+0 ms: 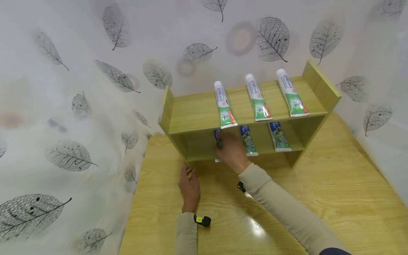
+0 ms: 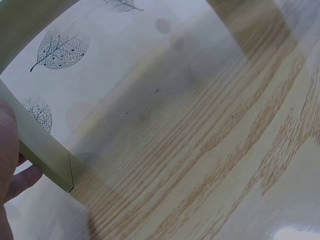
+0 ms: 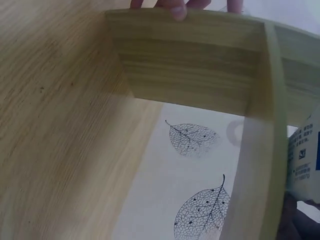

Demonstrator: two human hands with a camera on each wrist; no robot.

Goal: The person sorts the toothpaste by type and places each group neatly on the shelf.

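A two-tier wooden shelf [image 1: 194, 115] stands on the table. My right hand [image 1: 232, 148] reaches into its lower tier and grips a blue toothpaste tube [image 1: 217, 159], mostly hidden behind the fingers. Part of that tube's printed white side [image 3: 304, 162] shows at the right edge of the right wrist view. My left hand [image 1: 189, 184] holds the bottom of the shelf's left side panel [image 2: 47, 160], fingers and thumb on either side of it. Two more blue-and-green tubes, one in the middle [image 1: 248, 141] and one at the right [image 1: 279, 137], lie on the lower tier.
Three white-and-green toothpaste tubes, left [image 1: 223, 102], middle [image 1: 258, 97] and right [image 1: 291, 94], lie side by side on the upper tier. Behind the wooden table [image 1: 344, 198] is a leaf-patterned wall [image 1: 127, 85], which also runs along both sides.
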